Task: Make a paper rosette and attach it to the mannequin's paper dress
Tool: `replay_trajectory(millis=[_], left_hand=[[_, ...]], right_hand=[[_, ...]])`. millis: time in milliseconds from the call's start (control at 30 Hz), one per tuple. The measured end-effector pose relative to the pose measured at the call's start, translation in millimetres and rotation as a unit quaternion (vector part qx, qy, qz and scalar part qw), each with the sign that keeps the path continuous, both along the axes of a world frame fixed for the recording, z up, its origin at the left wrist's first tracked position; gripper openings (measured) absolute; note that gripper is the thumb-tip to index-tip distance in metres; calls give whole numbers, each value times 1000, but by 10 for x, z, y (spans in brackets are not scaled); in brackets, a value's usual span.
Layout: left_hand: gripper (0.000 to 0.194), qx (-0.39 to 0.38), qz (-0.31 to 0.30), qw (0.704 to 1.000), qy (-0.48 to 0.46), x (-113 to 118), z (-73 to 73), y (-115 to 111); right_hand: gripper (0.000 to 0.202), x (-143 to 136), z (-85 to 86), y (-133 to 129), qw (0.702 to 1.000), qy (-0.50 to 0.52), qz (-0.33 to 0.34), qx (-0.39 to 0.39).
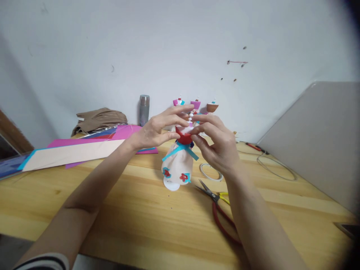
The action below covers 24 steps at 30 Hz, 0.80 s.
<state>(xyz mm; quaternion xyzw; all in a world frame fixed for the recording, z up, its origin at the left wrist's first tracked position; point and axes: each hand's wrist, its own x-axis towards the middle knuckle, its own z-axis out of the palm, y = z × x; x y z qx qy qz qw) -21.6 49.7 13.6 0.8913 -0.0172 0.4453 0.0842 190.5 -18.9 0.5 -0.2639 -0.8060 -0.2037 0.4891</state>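
A small handmade figure (pixel 180 165) stands upright on a white round base. It has a pale cloth skirt with red and blue flower patches, a light blue ribbon at the waist and a red collar-like top (pixel 185 137). White beads (pixel 190 117) rise from its middle. My left hand (pixel 160 127) curves round the left side, its thumb at the red edge and its fingers by the beads. From the right, my right hand (pixel 215 138) pinches the red top's other edge between thumb and fingers. Part of the top is hidden behind my fingers.
Several similar figures (pixel 212 107) stand by the wall. Scissors (pixel 210 193) and a white wire ring (pixel 210 172) lie right of the figure. Coloured sheets (pixel 75 152), brown cloth (pixel 99 120) and a grey flask (pixel 144 110) are left. A red-handled tool (pixel 254 147) lies right.
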Motion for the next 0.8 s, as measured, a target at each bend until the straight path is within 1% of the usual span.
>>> replay_trajectory(millis=[133,267,467,633,800], left_hand=[[3,-37,13,999,-3,2,-11,17],[9,-49,16,999,1,39,-21,2],[8,-29,31,999,-3,39,-14,-43],[10,-33,41,999,3,42,-12,-85],[9,-49,48,998,-7,77,-18,-117]], right_hand=[[11,-6,-12,6,1000,8,2,-14],[12,-8,-20,9,1000,11,2,-18],[4,-23,-11,19,1000,0,5,-6],[5,-66,-30,6,999,25,-4,-33],[9,-97,-43,-18,998,43,-14,-43]])
